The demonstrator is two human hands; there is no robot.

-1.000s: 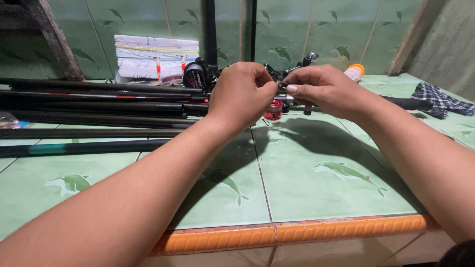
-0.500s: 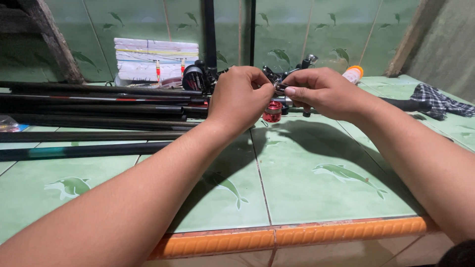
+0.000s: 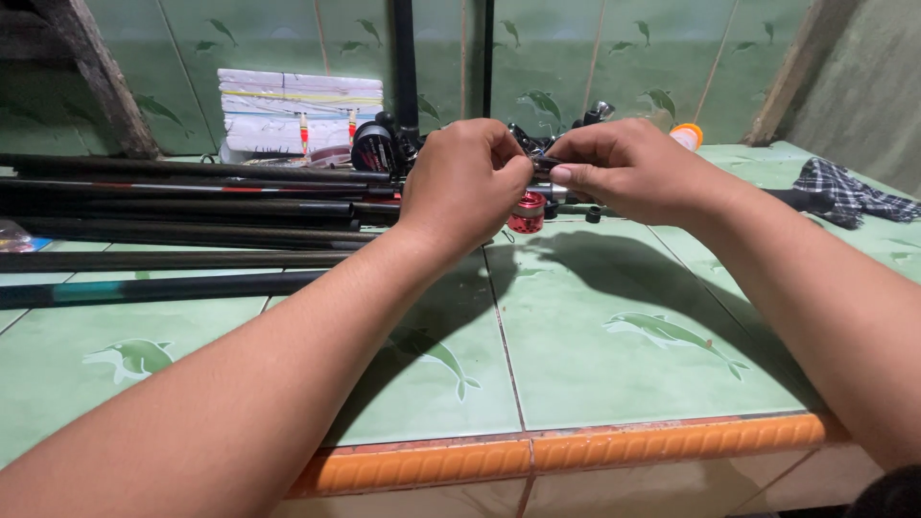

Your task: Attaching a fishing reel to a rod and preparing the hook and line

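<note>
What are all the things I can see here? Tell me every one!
long black fishing rods: several, black, lying side by side on the left of the counter
red and silver fishing reel: one, under the two hands
black fishing reel: one, behind the rods
white stack of flat packets: one, against the back wall
orange-capped bottle: one, behind the right hand
checked dark cloth: one, far right
green tiled counter with dolphin pictures: one, orange front edge
left hand: one, closed on the red reel
right hand: one, pinching a small part at the reel
</note>
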